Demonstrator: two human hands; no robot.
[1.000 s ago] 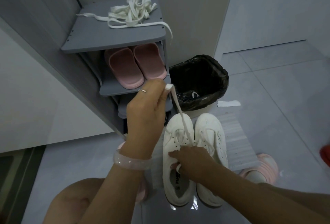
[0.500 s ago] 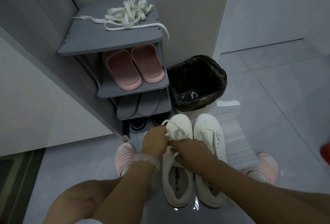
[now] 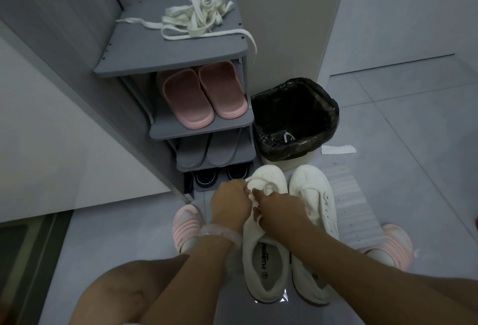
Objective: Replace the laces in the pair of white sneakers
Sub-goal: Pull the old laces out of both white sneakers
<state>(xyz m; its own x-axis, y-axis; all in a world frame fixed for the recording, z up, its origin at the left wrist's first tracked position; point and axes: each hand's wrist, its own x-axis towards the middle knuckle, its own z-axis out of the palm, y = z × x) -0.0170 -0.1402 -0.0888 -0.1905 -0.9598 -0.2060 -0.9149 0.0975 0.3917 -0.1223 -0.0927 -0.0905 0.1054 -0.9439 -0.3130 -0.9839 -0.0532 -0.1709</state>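
On the grey tiled floor [image 3: 388,122], just near of the grey shoe rack [image 3: 165,53], two white canvas sneakers [image 3: 266,252] stand side by side; left hand [image 3: 229,204] and right hand [image 3: 280,208] both pinch the white flat lace [image 3: 261,186] over the left sneaker (fingertips curled, touching).

A home entryway: a grey shoe rack [image 3: 165,50] holding pink slippers [image 3: 204,94], a lined bin [image 3: 294,117], tiled floor [image 3: 413,122].
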